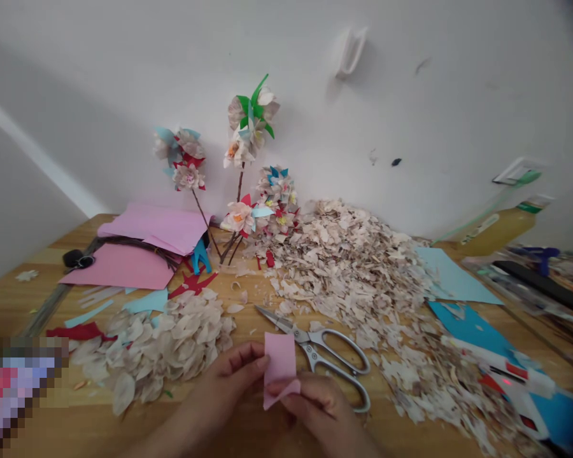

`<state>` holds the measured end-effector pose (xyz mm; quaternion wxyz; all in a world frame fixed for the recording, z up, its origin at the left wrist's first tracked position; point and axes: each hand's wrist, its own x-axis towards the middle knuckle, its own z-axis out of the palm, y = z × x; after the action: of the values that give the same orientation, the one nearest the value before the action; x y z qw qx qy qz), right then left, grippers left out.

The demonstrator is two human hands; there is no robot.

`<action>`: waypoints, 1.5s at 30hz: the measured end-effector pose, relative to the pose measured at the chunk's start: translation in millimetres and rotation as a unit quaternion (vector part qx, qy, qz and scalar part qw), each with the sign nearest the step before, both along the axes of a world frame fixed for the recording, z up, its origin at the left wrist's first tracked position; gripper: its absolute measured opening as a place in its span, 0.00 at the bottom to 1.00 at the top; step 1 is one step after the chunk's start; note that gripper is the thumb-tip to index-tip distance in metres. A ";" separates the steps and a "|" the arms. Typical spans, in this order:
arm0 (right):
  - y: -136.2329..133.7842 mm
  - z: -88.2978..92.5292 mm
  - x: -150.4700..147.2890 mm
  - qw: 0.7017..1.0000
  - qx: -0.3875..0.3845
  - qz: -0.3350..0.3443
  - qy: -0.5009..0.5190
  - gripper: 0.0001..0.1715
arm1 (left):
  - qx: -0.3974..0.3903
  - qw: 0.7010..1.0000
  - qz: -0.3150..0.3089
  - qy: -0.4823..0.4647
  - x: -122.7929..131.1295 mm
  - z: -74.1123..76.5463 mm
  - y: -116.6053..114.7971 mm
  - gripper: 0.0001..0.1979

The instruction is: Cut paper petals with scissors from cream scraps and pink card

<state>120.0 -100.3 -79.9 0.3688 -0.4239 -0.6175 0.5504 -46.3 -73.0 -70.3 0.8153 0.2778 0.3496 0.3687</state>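
Between my two hands is a small piece of pink paper [280, 357], its lower end folded or curled over. My left hand [236, 375] pinches its left edge between thumb and fingers. My right hand [321, 407] grips the curled lower end. Just behind the paper, metal scissors [318, 337] lie on the wooden table with blades pointing to the upper left and handles to the right. Close to my left hand lies a heap of pale, petal-like pieces [172, 340].
A large pile of dry pale flakes [353, 254] spreads across the table's middle and right. Handmade flowers on twigs [241, 178] stand by the wall. Pink sheets [124, 264] lie left; a blue sheet [477, 331], glue gun [520, 388] and bottle of yellow liquid [501, 226] are right.
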 end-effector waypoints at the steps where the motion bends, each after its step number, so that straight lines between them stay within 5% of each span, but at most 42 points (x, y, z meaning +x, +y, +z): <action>1: 0.4 -0.4 -1.9 0.999 -0.032 -0.004 0.029 0.17 | 0.006 1.000 0.003 -0.005 1.1 0.4 -1.0 0.07; 5: 2.3 1.2 -9.6 0.983 -0.148 -0.035 0.101 0.25 | 0.008 0.999 0.025 -0.037 7.9 3.8 -9.5 0.05; 9: 2.6 0.3 -12.6 0.977 -0.178 -0.062 0.100 0.28 | 0.023 0.996 0.034 -0.076 11.9 6.0 -14.9 0.09; 12: 1.1 -3.4 -12.8 0.978 -0.173 -0.059 0.097 0.27 | 0.061 0.997 0.004 -0.044 11.6 4.3 -12.7 0.15; 17: -2.2 -5.0 -11.1 0.981 -0.154 -0.012 0.114 0.24 | 0.046 0.998 -0.012 0.033 8.0 5.4 -6.4 0.12; 22: 0.7 -0.8 -0.2 0.977 -0.066 -0.157 0.131 0.16 | 0.009 0.995 0.020 0.093 4.2 11.6 -4.8 0.12; 27: 4.4 3.6 4.1 0.996 -0.037 -0.065 0.048 0.14 | 0.066 0.988 -0.014 0.137 5.3 9.9 -6.4 0.12; 30: 5.3 3.8 0.9 0.997 -0.015 -0.069 -0.037 0.16 | 0.094 0.983 -0.022 0.155 5.9 10.4 -5.6 0.12; 45: 9.7 -6.2 -0.1 0.992 -0.057 -0.105 0.027 0.19 | 0.079 0.981 -0.029 0.176 6.6 16.7 -6.6 0.15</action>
<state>119.8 -90.5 -86.0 0.4166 -0.4916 -0.5272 0.5539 -39.7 -79.6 -53.5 0.7268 0.4124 0.4490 0.3164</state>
